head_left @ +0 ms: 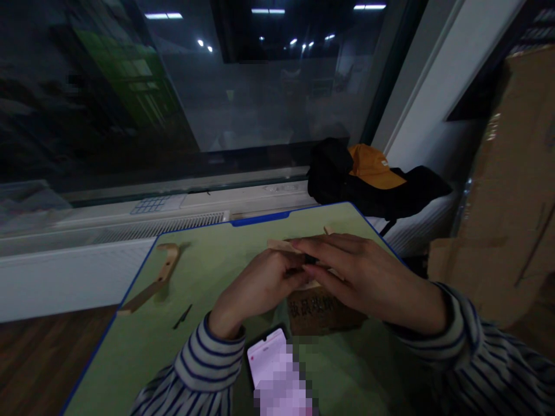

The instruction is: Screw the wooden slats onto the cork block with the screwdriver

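My two hands meet over the table, close together. My left hand [262, 283] is closed with curled fingers at a light wooden piece [281, 245], whose end sticks out beyond the knuckles. My right hand [353, 268] reaches over from the right, with its fingers and thumb closed about a small dark object [310, 259]. Its kind is hard to make out in the dim light. A thin wooden tip [327, 230] shows behind the right hand. Below the hands lies a brown cardboard piece [318, 318] with dark printed characters. Most of the wooden piece is hidden by my fingers.
On the green table [208, 260] lie an angled wooden part [168, 263] with holes, a small slim dark item [182, 316] and a lit phone [275, 370]. A black bag [329, 173] with an orange cap [375, 166] is beyond the far edge. Large cardboard [515, 190] stands at right.
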Available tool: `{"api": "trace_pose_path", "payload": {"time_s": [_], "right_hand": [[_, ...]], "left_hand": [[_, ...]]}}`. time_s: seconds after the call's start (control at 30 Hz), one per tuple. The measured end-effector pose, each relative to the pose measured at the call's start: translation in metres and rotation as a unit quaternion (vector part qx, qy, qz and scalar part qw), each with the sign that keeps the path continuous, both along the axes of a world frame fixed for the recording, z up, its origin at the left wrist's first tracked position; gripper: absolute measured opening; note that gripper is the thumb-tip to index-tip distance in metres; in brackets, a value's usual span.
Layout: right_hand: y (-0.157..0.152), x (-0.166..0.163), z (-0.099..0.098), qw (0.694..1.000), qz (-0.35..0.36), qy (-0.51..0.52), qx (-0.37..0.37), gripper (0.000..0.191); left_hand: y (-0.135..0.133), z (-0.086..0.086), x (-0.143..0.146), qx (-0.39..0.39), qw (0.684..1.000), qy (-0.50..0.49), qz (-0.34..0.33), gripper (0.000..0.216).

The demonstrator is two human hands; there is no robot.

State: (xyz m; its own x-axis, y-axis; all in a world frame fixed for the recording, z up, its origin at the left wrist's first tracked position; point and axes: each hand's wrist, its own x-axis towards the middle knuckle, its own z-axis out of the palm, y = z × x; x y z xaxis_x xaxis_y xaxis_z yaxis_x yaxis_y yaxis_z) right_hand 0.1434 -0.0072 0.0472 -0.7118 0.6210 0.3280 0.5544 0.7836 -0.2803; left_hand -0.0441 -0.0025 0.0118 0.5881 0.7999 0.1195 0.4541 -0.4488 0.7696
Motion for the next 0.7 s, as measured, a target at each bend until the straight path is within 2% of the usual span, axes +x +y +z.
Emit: {"api": "trace_pose_path", "payload": {"time_s": [0.2,0.37,0.7], "right_hand": [[0.0019,0.0016,-0.0007,1.0,-0.001,0.013,-0.007,0.027],[0.0018,0.0002,-0.0024,1.0,-0.015,0.022,0.012,0.027],[-0.0006,-0.0019,-0.0034,0.999,-0.028,0.025,0.019,0.029]], "left_hand": [[0.0019,-0.0014,-0.0003,0.025,1.0,0.005,-0.012,0.02],[0.0008,0.0019,-0.0013,0.009,0.999,0.029,-0.026,0.024],[-0.0002,-0.0018,0.0037,0.006,1.0,0.011,0.013,0.017]]}}
